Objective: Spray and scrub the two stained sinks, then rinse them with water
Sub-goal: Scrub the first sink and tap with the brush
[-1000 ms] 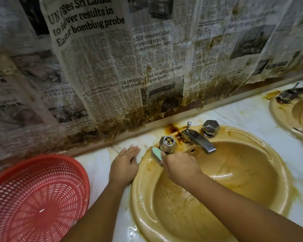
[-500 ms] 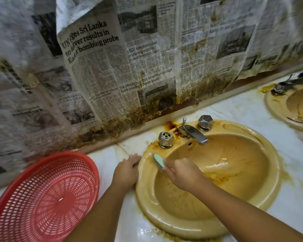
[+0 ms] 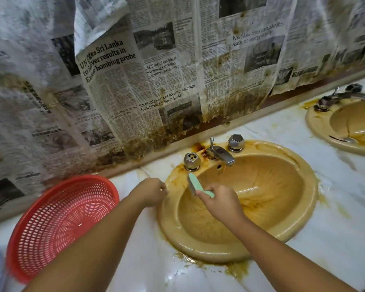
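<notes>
A yellow sink (image 3: 278,232) smeared with brown stains sits in the white marble counter in front of me. My right hand (image 3: 221,204) grips the handle of a green scrub brush (image 3: 195,185), whose bristles touch the sink's upper left inner wall, just below the left tap knob (image 3: 191,161). My left hand (image 3: 149,191) rests on the counter at the sink's left rim, its fingers curled and holding nothing. A second stained yellow sink (image 3: 322,131) lies at the far right, partly cut off by the frame.
A chrome faucet (image 3: 220,153) and a right knob (image 3: 236,142) stand at the sink's back. A red plastic basket (image 3: 61,224) lies left of my left arm. Stained newspaper (image 3: 148,85) covers the wall behind. Brown grime spots the counter (image 3: 335,239).
The brush has slid down from beside the left knob onto the sink's inner left wall. My left hand's fingers have curled in. The camera has pulled back and up.
</notes>
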A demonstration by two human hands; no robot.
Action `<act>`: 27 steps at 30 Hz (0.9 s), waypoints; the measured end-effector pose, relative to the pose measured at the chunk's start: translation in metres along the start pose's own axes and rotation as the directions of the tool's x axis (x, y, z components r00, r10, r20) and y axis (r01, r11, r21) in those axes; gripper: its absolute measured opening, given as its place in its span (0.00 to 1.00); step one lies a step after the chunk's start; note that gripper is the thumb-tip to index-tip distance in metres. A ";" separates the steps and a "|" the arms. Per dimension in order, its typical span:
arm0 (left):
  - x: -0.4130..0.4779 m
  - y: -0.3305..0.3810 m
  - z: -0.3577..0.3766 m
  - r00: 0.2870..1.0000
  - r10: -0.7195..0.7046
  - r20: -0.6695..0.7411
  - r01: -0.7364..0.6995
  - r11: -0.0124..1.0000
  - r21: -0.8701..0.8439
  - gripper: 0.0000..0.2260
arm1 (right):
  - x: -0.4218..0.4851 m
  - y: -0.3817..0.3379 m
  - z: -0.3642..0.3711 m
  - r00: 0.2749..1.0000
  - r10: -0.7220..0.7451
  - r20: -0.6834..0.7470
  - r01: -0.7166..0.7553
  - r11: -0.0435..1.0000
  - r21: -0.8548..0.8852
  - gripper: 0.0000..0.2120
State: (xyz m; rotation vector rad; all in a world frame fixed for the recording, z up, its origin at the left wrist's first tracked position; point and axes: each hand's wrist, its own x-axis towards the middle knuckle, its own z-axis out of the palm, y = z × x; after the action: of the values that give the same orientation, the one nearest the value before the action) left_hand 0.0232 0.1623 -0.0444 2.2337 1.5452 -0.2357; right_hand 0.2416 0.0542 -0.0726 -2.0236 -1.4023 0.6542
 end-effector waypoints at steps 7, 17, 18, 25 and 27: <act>-0.006 0.056 -0.016 0.988 0.101 0.117 -0.078 0.980 -0.185 0.13 | -0.011 0.006 -0.023 0.997 0.047 -0.063 -0.038 0.989 0.146 0.15; -0.021 0.142 -0.025 0.951 0.026 0.309 0.170 0.789 -0.590 0.14 | -0.012 0.025 -0.084 0.998 0.040 -0.052 -0.022 0.949 0.313 0.08; -0.023 0.154 -0.024 0.947 0.015 0.322 0.195 0.767 -0.611 0.14 | -0.012 0.030 -0.093 0.998 0.032 -0.048 -0.015 0.950 0.312 0.08; -0.034 0.230 -0.001 0.939 -0.132 0.318 0.334 0.570 -0.750 0.16 | -0.008 0.063 -0.146 1.000 -0.016 0.002 0.013 0.915 0.403 0.19; -0.039 0.248 0.008 0.934 -0.185 0.305 0.356 0.487 -0.797 0.16 | -0.004 0.073 -0.155 0.999 -0.032 0.008 0.026 0.920 0.390 0.19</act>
State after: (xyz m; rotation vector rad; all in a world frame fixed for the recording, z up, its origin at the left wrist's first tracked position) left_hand 0.2392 0.0512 0.0214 1.1443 1.4486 0.2097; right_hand 0.3932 0.0016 -0.0140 -1.6820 -1.1941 0.8614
